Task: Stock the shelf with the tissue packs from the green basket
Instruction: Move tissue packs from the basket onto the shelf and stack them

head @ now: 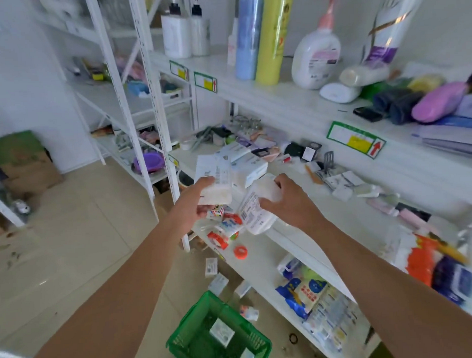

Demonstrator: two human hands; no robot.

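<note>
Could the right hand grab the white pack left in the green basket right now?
Probably not yet: the right hand grips a white plastic-wrapped tissue pack at the white shelf. The green plastic basket below is open-topped, its white pack uncovered.

Both arms out, both hands full

Bare forearms stretched forward, converging; left hand (201, 202) pinching a tissue pack (216, 179) between thumb and fingers, right hand (290, 201) knuckles up, fingers curled over a second tissue pack (257, 214).
</note>
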